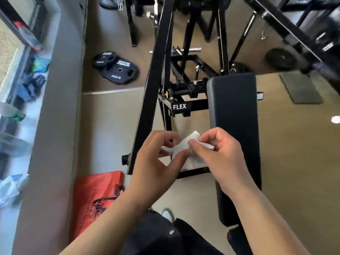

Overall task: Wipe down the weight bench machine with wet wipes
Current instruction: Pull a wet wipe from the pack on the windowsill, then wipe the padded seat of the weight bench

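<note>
**Spread the wipe before it meets the pad**

Lower centre: the left hand (156, 161) pinches one edge of the wet wipe (192, 139) and the right hand (222, 159) pinches the other, apparently unfolding it. Open it flat, then stroke along the bench pad (233, 111), centre right.

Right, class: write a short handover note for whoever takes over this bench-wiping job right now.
Hands: the left hand pinches the wet wipe; the right hand pinches the same wipe, held in the air beside the bench pad.
Done: wipe in hand, seemingly being unfolded; no wiping can be confirmed.
Left: wipe the bench pad and the black frame.
</note>
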Available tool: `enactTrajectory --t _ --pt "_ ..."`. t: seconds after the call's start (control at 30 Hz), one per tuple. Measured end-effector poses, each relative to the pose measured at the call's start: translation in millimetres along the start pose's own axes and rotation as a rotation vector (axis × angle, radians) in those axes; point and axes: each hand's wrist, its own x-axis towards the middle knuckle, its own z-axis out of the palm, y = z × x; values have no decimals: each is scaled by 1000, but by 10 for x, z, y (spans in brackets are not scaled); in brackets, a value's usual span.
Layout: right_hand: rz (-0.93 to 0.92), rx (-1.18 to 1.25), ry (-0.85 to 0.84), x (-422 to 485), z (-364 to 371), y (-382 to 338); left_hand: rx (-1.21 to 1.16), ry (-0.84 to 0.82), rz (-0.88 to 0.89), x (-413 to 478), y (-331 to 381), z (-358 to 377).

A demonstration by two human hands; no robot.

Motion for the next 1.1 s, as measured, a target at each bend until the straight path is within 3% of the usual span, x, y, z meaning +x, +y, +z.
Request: enactTrajectory --t 0.13,0.4,0.67,0.9,1.1 --pt "42 42 23 33 -82 -16 47 -112 40 108 -39 146" --pt "67 130 149 184 -571 209 -212 -232 -330 443 86 531" --pt "111 60 -73 551 -1601 659 -396 -286 -489 724 295 1576" --pt "60 303 -111 972 -2274 932 -607 -219 -618 949 377 2132" --pt "117 664 -205 1238 -2373 1166 -626 53 -742 1236 255 2308"
